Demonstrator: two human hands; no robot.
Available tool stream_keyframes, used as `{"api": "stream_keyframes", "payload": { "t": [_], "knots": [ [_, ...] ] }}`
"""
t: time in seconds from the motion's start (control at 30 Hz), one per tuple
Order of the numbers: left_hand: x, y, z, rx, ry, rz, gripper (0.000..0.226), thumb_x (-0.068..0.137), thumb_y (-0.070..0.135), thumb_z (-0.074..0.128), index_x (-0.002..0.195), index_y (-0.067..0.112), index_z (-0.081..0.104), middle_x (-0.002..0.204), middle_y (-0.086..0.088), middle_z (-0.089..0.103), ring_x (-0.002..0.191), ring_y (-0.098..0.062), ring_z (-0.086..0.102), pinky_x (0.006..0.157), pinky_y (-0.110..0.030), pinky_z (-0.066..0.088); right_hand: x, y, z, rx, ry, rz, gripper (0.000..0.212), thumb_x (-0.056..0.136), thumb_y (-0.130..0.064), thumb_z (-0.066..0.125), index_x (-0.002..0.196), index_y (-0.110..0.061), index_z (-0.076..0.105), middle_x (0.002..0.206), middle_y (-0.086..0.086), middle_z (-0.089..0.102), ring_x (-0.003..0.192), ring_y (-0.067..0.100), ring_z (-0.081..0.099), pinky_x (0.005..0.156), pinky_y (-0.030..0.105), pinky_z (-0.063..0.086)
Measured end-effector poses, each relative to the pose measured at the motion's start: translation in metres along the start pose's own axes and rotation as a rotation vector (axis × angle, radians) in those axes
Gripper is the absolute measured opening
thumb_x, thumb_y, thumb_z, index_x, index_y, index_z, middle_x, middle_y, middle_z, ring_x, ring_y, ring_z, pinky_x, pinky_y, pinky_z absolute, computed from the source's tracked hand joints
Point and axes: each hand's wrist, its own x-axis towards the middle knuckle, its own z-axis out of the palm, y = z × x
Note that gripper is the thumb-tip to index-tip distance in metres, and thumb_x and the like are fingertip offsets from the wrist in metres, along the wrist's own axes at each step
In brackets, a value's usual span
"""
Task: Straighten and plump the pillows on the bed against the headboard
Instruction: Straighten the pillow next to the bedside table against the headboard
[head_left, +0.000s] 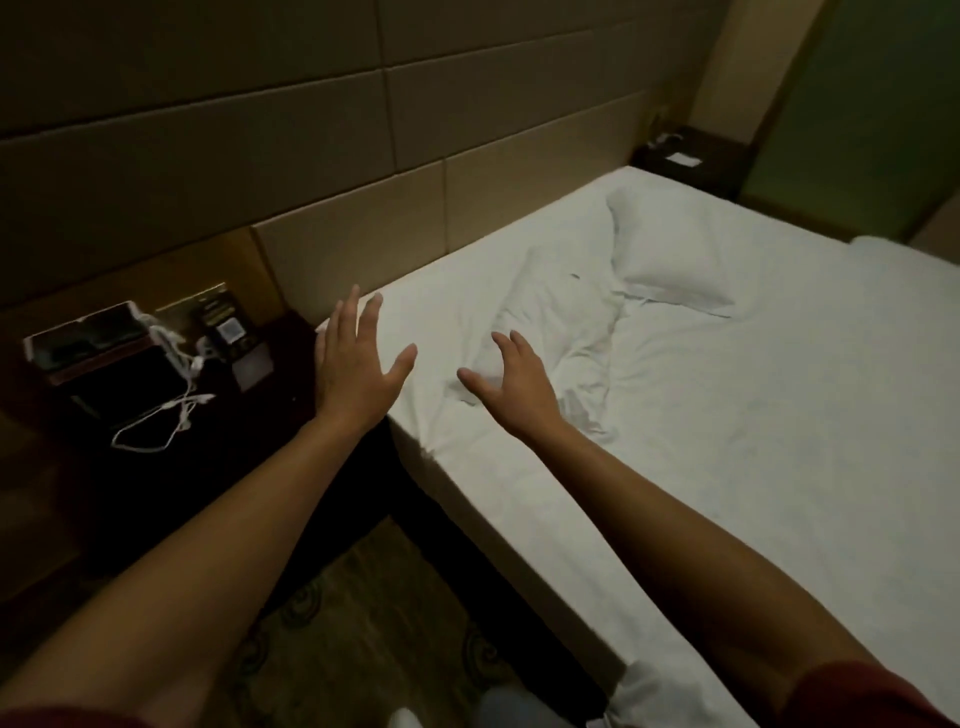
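Note:
Two white pillows lie on the white bed (753, 415). The near pillow (550, 317) is flat and crumpled, lying askew a little away from the padded headboard (363, 228). The far pillow (670, 254) is fuller and also askew. My left hand (353, 358) hovers over the bed's near corner with fingers spread, holding nothing. My right hand (514, 379) reaches over the near pillow's lower end, fingers apart and curled; whether it touches the pillow is unclear.
A dark bedside table (156, 415) stands left of the bed, with a white cable (166, 415), a box and small items on it. A second bedside table (685, 161) stands beyond the bed. Patterned carpet (363, 623) covers the floor beside the bed.

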Motion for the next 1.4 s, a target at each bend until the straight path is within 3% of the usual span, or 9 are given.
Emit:
{"api": "stream_keyframes", "payload": {
  "t": [0.23, 0.43, 0.57, 0.83, 0.97, 1.1, 1.23, 1.33, 1.4],
  "knots": [
    [0.121, -0.009, 0.102, -0.142, -0.197, 0.092, 0.073, 0.095, 0.052, 0.055, 0.155, 0.022, 0.027, 0.166, -0.006, 0.02, 0.151, -0.028, 0.022, 0.119, -0.049, 0.023, 0.12, 0.078, 0.025, 0.344, 0.072, 0.408, 0.079, 0.091, -0.063, 0.058, 0.153, -0.02, 0.036, 0.155, 0.006, 0.045, 0.139, 0.024, 0.045, 0.109, 0.036, 0.04],
    [0.197, -0.034, 0.249, -0.548, -0.857, -0.377, 0.074, 0.093, 0.049, 0.06, 0.155, 0.033, 0.024, 0.148, -0.003, 0.051, 0.118, -0.027, 0.061, 0.098, -0.041, 0.049, 0.223, 0.223, 0.075, 0.759, 0.128, 0.904, 0.053, 0.098, -0.048, 0.058, 0.134, -0.009, 0.05, 0.119, 0.015, 0.063, 0.104, 0.035, 0.066, 0.089, 0.045, 0.056],
    [0.23, -0.042, 0.332, -0.223, -0.778, -0.014, 0.075, 0.094, 0.052, 0.056, 0.157, 0.034, 0.018, 0.155, -0.002, 0.044, 0.132, -0.029, 0.05, 0.106, -0.04, 0.04, 0.271, 0.296, 0.107, 0.57, 0.209, 1.104, 0.064, 0.096, -0.048, 0.059, 0.142, -0.005, 0.049, 0.143, 0.016, 0.054, 0.13, 0.033, 0.052, 0.109, 0.04, 0.04],
    [0.254, -0.026, 0.457, -0.033, -0.709, 0.469, 0.05, 0.099, 0.037, 0.051, 0.144, 0.017, 0.051, 0.158, -0.012, 0.04, 0.144, -0.037, 0.037, 0.114, -0.048, 0.033, 0.301, 0.399, 0.148, 0.43, 0.39, 1.331, 0.095, 0.086, -0.062, 0.064, 0.157, -0.011, 0.025, 0.159, 0.015, 0.037, 0.141, 0.036, 0.043, 0.115, 0.046, 0.039],
    [0.258, -0.044, 0.492, 0.001, -1.002, 0.261, 0.057, 0.096, 0.034, 0.055, 0.15, 0.021, 0.041, 0.165, -0.009, 0.024, 0.141, -0.038, 0.039, 0.11, -0.053, 0.038, 0.306, 0.414, 0.171, 0.626, 0.456, 1.424, 0.092, 0.084, -0.053, 0.074, 0.154, -0.01, 0.032, 0.152, 0.014, 0.047, 0.133, 0.035, 0.051, 0.11, 0.045, 0.045],
    [0.278, -0.053, 0.496, -0.167, -1.134, -0.01, 0.05, 0.099, 0.039, 0.053, 0.147, 0.028, 0.045, 0.165, -0.001, 0.025, 0.145, -0.028, 0.037, 0.114, -0.039, 0.031, 0.342, 0.373, 0.176, 0.658, 0.605, 1.264, 0.09, 0.086, -0.038, 0.077, 0.153, 0.0, 0.03, 0.155, 0.016, 0.042, 0.14, 0.028, 0.045, 0.115, 0.037, 0.039],
    [0.316, -0.053, 0.446, -0.499, -0.954, -0.303, 0.024, 0.096, 0.029, 0.056, 0.105, 0.014, 0.074, 0.106, -0.008, 0.075, 0.096, -0.026, 0.071, 0.089, -0.035, 0.056, 0.396, 0.281, 0.173, 0.618, 0.673, 0.981, 0.079, 0.089, -0.031, 0.074, 0.151, -0.002, 0.034, 0.152, 0.015, 0.045, 0.14, 0.025, 0.044, 0.115, 0.029, 0.037],
    [0.367, -0.047, 0.388, -0.719, -0.755, -0.414, 0.03, 0.098, 0.039, 0.054, 0.09, 0.015, 0.071, 0.081, -0.008, 0.075, 0.07, -0.022, 0.073, 0.073, -0.035, 0.06, 0.437, 0.205, 0.164, 0.586, 0.619, 0.704, 0.066, 0.09, -0.02, 0.073, 0.144, 0.004, 0.044, 0.143, 0.018, 0.055, 0.133, 0.027, 0.051, 0.114, 0.039, 0.04],
    [0.406, -0.049, 0.347, -0.765, -0.732, -0.383, 0.038, 0.093, 0.055, 0.054, 0.094, 0.02, 0.069, 0.079, -0.001, 0.075, 0.071, -0.018, 0.073, 0.07, -0.033, 0.06, 0.461, 0.147, 0.166, 0.555, 0.517, 0.501, 0.058, 0.09, -0.02, 0.071, 0.138, 0.003, 0.049, 0.132, 0.005, 0.062, 0.124, 0.006, 0.056, 0.109, 0.022, 0.042]
  ]
}}
